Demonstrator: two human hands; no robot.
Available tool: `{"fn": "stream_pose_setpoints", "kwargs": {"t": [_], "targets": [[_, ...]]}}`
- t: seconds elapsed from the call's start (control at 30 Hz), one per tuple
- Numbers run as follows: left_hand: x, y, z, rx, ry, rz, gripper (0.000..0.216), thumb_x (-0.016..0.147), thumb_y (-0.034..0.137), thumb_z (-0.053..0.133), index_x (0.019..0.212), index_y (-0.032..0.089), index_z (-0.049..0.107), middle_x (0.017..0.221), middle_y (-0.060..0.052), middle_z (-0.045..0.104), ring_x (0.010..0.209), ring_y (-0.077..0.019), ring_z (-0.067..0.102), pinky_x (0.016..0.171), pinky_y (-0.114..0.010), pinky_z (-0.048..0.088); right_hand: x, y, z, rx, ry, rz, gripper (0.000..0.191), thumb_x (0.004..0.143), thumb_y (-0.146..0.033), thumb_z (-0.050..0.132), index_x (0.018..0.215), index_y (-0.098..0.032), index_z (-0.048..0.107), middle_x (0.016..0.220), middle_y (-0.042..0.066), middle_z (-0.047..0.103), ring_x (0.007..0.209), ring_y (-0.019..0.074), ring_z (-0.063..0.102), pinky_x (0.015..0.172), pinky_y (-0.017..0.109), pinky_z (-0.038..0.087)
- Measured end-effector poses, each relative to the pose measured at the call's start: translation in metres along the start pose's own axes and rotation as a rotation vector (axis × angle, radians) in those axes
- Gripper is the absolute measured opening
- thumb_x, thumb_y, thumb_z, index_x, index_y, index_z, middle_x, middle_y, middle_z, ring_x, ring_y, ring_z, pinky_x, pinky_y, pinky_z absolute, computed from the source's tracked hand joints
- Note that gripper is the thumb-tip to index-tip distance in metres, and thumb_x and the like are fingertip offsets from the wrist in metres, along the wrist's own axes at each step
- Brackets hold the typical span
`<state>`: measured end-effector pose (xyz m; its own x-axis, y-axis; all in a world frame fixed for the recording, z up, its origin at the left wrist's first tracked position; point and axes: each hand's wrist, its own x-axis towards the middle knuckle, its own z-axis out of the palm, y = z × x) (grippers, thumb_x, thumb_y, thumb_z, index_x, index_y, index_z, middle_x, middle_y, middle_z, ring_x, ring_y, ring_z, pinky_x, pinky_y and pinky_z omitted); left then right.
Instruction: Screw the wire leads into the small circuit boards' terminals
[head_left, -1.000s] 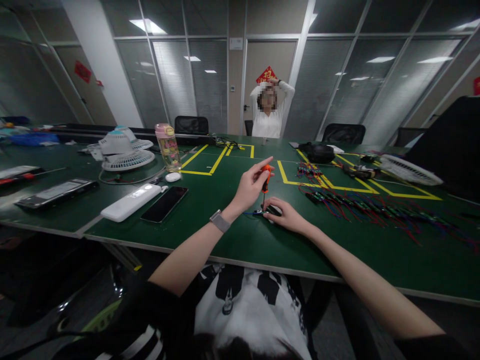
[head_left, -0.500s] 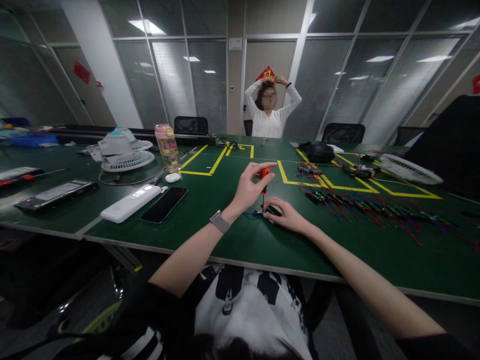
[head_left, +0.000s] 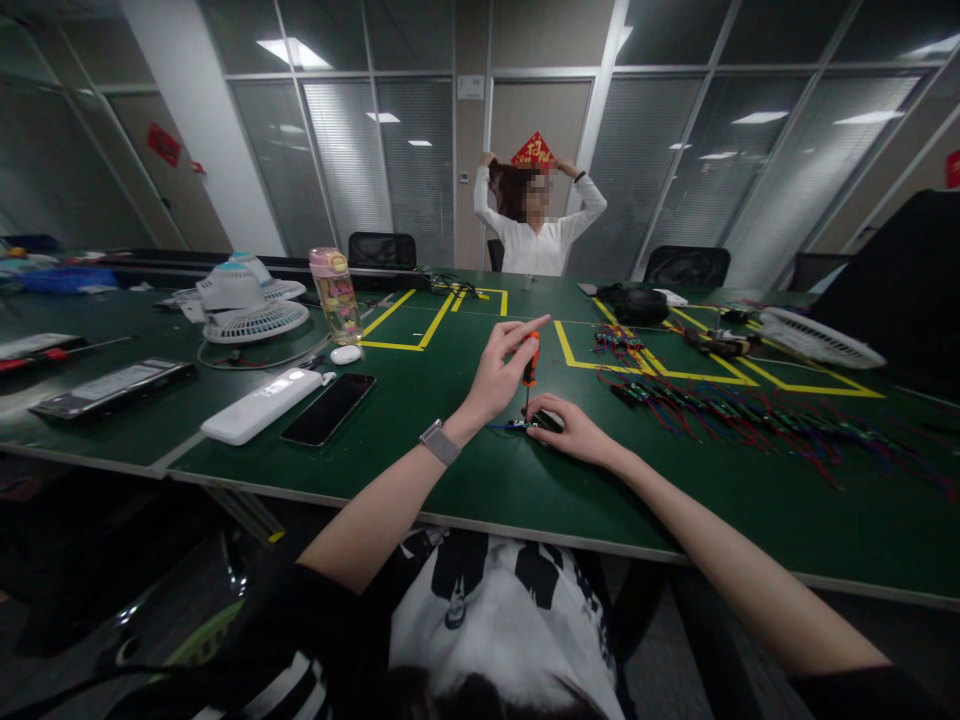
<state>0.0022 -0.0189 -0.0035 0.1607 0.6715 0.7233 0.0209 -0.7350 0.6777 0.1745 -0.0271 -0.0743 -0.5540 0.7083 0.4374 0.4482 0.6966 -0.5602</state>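
Observation:
My left hand (head_left: 501, 370) grips an orange and black screwdriver (head_left: 531, 372) near the top of its handle, the index finger stretched out past it. The screwdriver stands upright, its tip down on a small circuit board (head_left: 517, 425) with a blue wire on the green table (head_left: 420, 450). My right hand (head_left: 564, 430) rests low on the table with its fingers closed around the board's right side, against a small black part (head_left: 551, 420). The fingers partly hide the board, so its details are too small to make out.
A black phone (head_left: 328, 410), a white power bank (head_left: 262, 405), a pink-lidded bottle (head_left: 337, 300) and white fans (head_left: 255, 318) stand left. Wired circuit boards (head_left: 750, 425) lie right, by yellow tape. Across the table, a person (head_left: 536, 225) has both arms raised.
My left fingers have shifted slightly on the screwdriver's handle, and more of the handle shows. My right hand keeps its place. The person opposite has moved one hand outward, pulling hair sideways.

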Motion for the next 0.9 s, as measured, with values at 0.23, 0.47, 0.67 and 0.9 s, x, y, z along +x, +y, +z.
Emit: {"fn": "stream_pose_setpoints", "kwargs": {"t": [0.23, 0.47, 0.67, 0.9], "targets": [[0.0006, 0.0001, 0.0001, -0.046, 0.018, -0.037, 0.031, 0.084, 0.026, 0.06, 0.114, 0.02, 0.064, 0.104, -0.007, 0.061, 0.09, -0.0151, 0.059, 0.081, -0.028, 0.049, -0.0002, 0.0, 0.0007, -0.004, 0.003, 0.008, 0.009, 0.079, -0.021, 0.063, 0.087, -0.02, 0.063, 0.102, 0.007, 0.062, 0.098, 0.0219, 0.059, 0.093, 0.041, 0.044], [0.0018, -0.0009, -0.0002, -0.097, -0.049, -0.06, 0.034, 0.092, 0.026, 0.044, 0.124, 0.023, 0.058, 0.111, -0.007, 0.062, 0.095, -0.0154, 0.06, 0.082, -0.029, 0.048, -0.0002, 0.0005, 0.0017, -0.003, 0.012, 0.004, 0.007, 0.079, -0.023, 0.063, 0.086, -0.02, 0.064, 0.103, 0.008, 0.062, 0.098, 0.0219, 0.059, 0.093, 0.041, 0.044], [0.0003, 0.0005, -0.0003, 0.032, 0.039, -0.011, 0.029, 0.083, 0.029, 0.06, 0.111, 0.023, 0.066, 0.106, -0.006, 0.059, 0.093, -0.0144, 0.057, 0.085, -0.027, 0.048, 0.0002, -0.0005, 0.0016, -0.001, 0.016, 0.01, 0.006, 0.079, -0.023, 0.063, 0.085, -0.02, 0.062, 0.102, 0.007, 0.062, 0.098, 0.022, 0.059, 0.093, 0.041, 0.044], [0.0007, 0.0014, 0.0011, -0.162, -0.077, -0.103, 0.039, 0.091, 0.022, 0.045, 0.129, 0.024, 0.052, 0.107, -0.006, 0.064, 0.086, -0.0141, 0.062, 0.077, -0.028, 0.05, 0.0001, -0.0021, 0.0006, -0.002, 0.008, 0.023, 0.007, 0.08, -0.023, 0.062, 0.085, -0.02, 0.061, 0.102, 0.007, 0.062, 0.099, 0.022, 0.059, 0.093, 0.04, 0.044]]}}
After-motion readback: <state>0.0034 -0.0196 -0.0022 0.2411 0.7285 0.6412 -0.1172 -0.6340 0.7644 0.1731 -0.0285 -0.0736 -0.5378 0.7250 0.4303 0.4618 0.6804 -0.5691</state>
